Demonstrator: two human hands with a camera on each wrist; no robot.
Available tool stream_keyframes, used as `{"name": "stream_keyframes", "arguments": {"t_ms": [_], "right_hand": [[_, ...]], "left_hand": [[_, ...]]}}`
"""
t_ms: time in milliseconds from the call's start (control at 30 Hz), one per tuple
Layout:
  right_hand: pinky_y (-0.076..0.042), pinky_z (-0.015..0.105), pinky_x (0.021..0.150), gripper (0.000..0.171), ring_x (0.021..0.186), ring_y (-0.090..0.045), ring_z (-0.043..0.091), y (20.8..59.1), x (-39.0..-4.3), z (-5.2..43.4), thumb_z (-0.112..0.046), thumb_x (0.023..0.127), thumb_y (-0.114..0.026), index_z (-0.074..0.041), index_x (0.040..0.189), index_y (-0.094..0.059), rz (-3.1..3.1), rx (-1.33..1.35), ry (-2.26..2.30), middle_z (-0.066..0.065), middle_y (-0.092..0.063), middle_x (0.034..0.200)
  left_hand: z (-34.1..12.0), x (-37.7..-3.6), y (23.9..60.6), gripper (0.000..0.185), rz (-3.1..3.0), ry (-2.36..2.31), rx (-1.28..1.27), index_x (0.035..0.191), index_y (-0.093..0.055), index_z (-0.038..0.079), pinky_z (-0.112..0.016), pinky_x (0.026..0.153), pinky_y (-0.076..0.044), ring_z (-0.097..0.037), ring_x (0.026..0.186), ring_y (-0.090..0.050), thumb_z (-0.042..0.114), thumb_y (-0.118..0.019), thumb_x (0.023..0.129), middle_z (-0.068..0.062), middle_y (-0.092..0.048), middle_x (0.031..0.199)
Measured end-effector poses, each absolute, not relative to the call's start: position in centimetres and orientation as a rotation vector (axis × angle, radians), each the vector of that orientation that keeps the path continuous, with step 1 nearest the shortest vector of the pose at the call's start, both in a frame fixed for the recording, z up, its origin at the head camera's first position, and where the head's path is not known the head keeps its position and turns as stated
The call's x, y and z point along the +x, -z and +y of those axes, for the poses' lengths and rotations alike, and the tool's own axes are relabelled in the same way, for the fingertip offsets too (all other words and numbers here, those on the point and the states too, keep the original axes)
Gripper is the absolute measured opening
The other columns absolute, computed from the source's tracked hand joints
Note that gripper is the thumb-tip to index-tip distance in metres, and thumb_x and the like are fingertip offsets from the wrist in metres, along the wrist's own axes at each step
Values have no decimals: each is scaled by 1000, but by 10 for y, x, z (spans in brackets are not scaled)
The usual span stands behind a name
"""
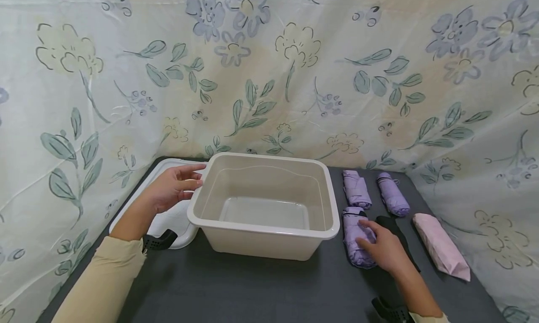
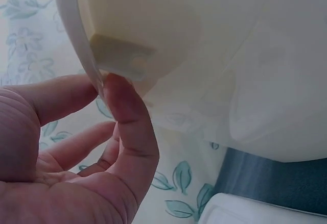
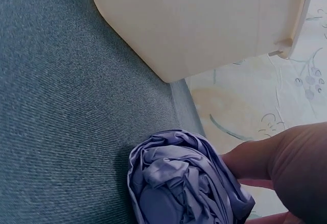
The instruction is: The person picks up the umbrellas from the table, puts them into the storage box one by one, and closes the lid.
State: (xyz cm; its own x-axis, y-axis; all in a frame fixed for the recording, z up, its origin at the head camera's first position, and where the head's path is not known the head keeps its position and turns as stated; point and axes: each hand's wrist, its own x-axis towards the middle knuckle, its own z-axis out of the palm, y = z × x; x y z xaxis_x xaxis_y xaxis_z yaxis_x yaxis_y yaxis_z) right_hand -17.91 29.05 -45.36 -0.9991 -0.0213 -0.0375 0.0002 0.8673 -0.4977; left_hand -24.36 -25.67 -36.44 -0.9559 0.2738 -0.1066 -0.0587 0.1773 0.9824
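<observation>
A beige plastic storage bin (image 1: 261,241) stands upright on the dark table, its inside bare. At its left rim is my left hand (image 1: 174,189); the left wrist view shows the thumb and forefinger pinching the rim (image 2: 84,45). My right hand (image 1: 385,248) rests its thumb and forefinger on top of a folded purple umbrella (image 1: 353,231) with a dark strap, right of the bin. In the right wrist view, the umbrella's bunched end (image 3: 173,183) lies on the table, with the thumb (image 3: 250,160) against its side.
A white lid (image 1: 172,222) lies left of the bin, partly behind my left arm. Two more purple rolls (image 1: 356,189) (image 1: 393,194) lie at the back right. A black item (image 1: 391,224) is partly under my right hand, and a pink bundle (image 1: 441,245) lies farther right. Floral curtains surround the table.
</observation>
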Motion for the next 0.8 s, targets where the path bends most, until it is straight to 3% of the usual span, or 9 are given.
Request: {"name": "stream_keyframes", "arguments": {"t_ms": [367, 800], "right_hand": [[-43, 71, 101, 61, 132, -49, 57, 460, -183, 292, -31, 92, -75, -7, 145, -55, 3029, -30, 769, 36, -50, 145], [-48, 66, 95, 46, 122, -57, 53, 453, -186, 285, -28, 93, -73, -3, 131, -66, 3053, -115, 734, 34, -61, 133]], "left_hand": [[-256, -241, 365, 69, 2185, -1837, 224, 159, -36, 5, -31, 89, -60, -9, 101, -67, 13, -68, 98, 2, -62, 117], [-258, -244, 363, 68, 2185, -1809, 220, 158, -37, 7, -31, 89, -60, -10, 103, -66, 16, -69, 98, 0, -62, 120]]}}
